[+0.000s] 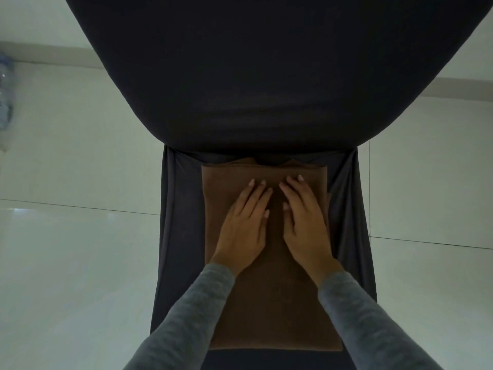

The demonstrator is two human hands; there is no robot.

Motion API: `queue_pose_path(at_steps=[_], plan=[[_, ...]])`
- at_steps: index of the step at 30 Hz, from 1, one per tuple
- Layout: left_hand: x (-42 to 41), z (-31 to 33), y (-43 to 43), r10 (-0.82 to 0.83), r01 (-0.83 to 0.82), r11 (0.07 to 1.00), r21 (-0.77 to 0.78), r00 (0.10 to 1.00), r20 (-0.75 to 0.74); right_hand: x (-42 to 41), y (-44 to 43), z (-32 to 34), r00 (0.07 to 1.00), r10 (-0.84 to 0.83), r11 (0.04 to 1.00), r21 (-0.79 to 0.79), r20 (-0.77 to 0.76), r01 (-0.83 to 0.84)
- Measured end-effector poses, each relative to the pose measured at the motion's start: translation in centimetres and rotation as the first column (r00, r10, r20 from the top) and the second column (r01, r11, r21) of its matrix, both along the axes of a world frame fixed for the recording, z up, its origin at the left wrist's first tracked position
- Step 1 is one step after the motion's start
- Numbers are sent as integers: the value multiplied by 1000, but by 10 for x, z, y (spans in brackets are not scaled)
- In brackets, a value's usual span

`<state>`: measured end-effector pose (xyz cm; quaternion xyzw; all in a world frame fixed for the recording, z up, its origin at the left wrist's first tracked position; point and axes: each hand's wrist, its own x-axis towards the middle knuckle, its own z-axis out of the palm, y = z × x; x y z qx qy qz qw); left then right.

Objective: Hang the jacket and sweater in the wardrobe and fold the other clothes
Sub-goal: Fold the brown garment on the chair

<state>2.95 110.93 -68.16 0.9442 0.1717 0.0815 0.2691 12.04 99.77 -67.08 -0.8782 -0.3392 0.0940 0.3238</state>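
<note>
Setting: pale glossy tiled floor (66, 249); a chair in a dark grey stretch fabric cover (266, 76), seen from above.

Item: brown soft cloth folded into a long rectangle (274, 303), lying flat along the middle of the seat.

Hands: left hand (244, 225) and right hand (304, 225) side by side on its far half. Palms are down and fingers straight, pressing the cloth and gripping nothing.

Handling (judged): light and limp, with layers liable to slide apart. Best lifted from beneath on both palms, or pinched at the folded edges.

Not determinable: the garment type; the far edge is lost in shadow under the chair back.

Also present: a blurred clear plastic bottle (5, 89), cut off at the left margin.

Out of view: wardrobe, jacket and sweater.
</note>
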Motion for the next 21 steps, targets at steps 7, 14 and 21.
queue_pose_path(at_steps=[7,14,21], plan=[[2,-16,28,135,-102,980,171,973,-190,24,0,-20,991,-10,941,-333,135,55],[-17,-10,21,471,-442,882,167,844,-256,2,-25,-18,964,-238,899,-349,121,266],[-93,-3,-36,41,-8,992,129,965,-257,-86,-80,-10,993,-8,925,-376,116,52]])
